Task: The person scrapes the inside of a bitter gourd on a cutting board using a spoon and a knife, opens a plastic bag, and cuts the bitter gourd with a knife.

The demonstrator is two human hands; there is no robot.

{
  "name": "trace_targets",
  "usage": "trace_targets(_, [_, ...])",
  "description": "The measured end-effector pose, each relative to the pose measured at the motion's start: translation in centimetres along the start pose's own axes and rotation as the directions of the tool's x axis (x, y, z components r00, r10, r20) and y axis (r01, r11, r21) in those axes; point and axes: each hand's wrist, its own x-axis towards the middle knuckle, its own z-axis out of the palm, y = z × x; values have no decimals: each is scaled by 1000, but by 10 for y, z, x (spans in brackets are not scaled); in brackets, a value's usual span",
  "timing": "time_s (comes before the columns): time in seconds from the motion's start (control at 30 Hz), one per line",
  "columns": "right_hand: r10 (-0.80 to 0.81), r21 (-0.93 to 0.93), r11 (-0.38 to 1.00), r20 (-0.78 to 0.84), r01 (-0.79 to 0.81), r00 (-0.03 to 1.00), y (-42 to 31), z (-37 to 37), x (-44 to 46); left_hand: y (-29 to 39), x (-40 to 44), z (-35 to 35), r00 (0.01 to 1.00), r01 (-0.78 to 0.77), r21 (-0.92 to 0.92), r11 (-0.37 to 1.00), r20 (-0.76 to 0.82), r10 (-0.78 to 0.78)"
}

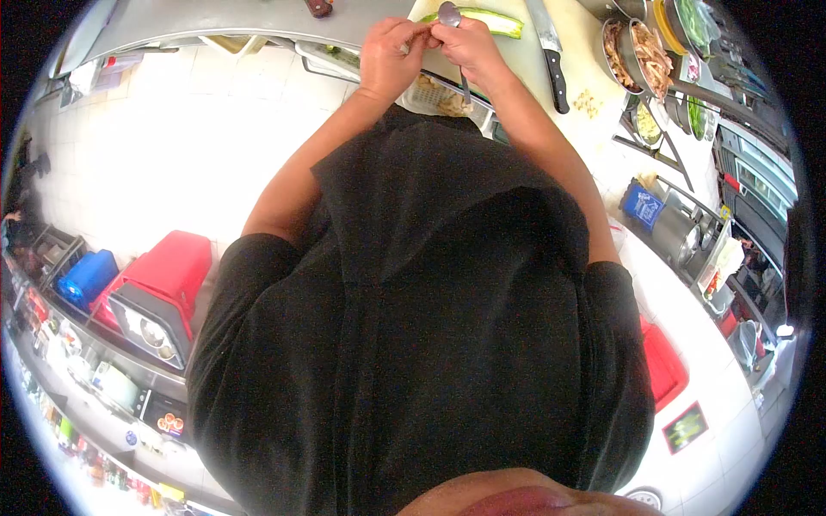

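My right hand (469, 50) is closed around a metal spoon (449, 14), its bowl showing above my fingers and its handle sticking out below. Close beside it, my left hand (391, 58) has its fingers pinched together, with the fingertips meeting those of my right hand. Whatever is between the left fingertips is too small to make out. Just beyond both hands, a long pale-green piece of vegetable, like a halved cucumber (499, 23), lies on the cutting board (527, 76). A black-handled knife (557, 77) rests on the board to the right.
Small yellowish pieces (587, 104) are scattered on the board's right part. Bowls of brown sliced food (651, 56) stand farther right. Beneath my hands is a white basket (422, 96). Behind me to the left are a red bin (176, 262) and a blue container (88, 277).
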Motion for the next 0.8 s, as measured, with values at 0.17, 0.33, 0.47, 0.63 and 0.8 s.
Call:
trace_targets(0.17, [-51, 4, 999, 42, 51, 998, -1, 1, -6, -13, -1, 9, 998, 56, -113, 992, 9, -55])
trace_targets(0.33, [-33, 77, 997, 76, 27, 997, -7, 1, -14, -7, 0, 8, 955, 292, -190, 937, 113, -274])
trace_targets(0.47, [-33, 123, 992, 108, 19, 994, -4, -2, -14, -8, 1, 9, 946, 317, -199, 927, 139, -293])
trace_targets(0.63, [-85, 46, 996, 116, 81, 990, -5, 0, -15, -6, 2, 7, 945, 314, -154, 937, 149, -293])
trace_targets(0.8, [-35, 99, 995, 123, 23, 992, -5, -5, -14, -11, 6, 9, 905, 406, -234, 883, 234, -354])
